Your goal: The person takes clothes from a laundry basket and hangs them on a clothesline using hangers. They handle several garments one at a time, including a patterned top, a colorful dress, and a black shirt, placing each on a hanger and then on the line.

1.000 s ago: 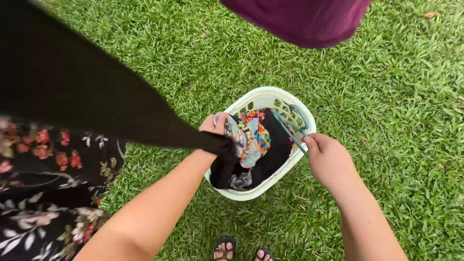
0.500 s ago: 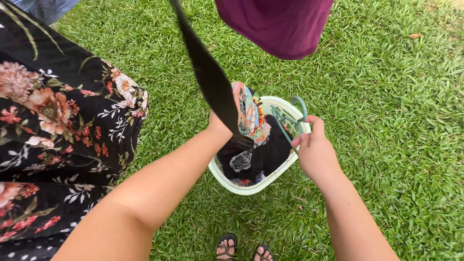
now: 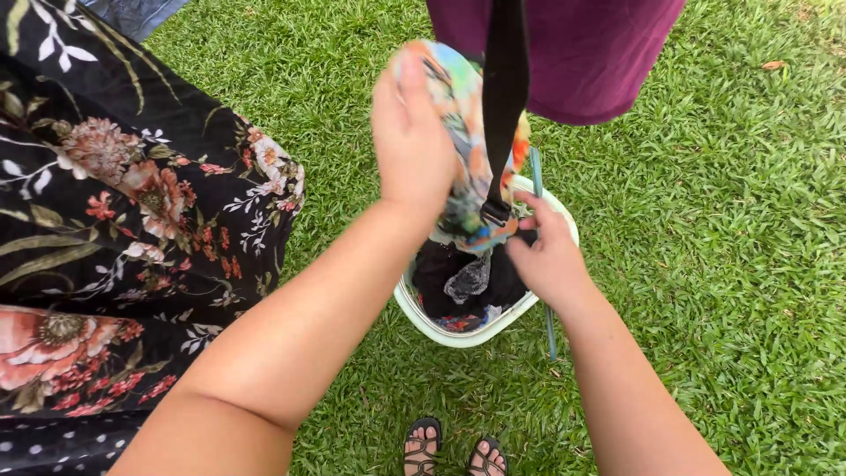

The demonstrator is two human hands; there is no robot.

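One multicoloured patterned garment (image 3: pixel 458 132), soft and crumpled, has been lifted since half a second ago from the white laundry basket (image 3: pixel 546 304) to well above its rim. It is gripped by the left hand (image 3: pixel 410 141), fingers closed over the cloth. A black strap (image 3: pixel 504 97), flat and smooth, is pinched near its buckle by the right hand (image 3: pixel 546 256). Dark clothes remain inside the basket on the grass (image 3: pixel 723 264).

Green lawn (image 3: pixel 723 264) fills the ground. Black floral-print fabric (image 3: pixel 115 220) hangs from 8 to 11 o'clock. Maroon garment (image 3: pixel 599 53) hangs at 12 to 1 o'clock. 2 sandalled feet (image 3: pixel 454 454) at 6 o'clock. Grey-blue cloth (image 3: pixel 132 11) at 11 o'clock corner. Dry leaf (image 3: pixel 775 64) on grass at 2 o'clock.
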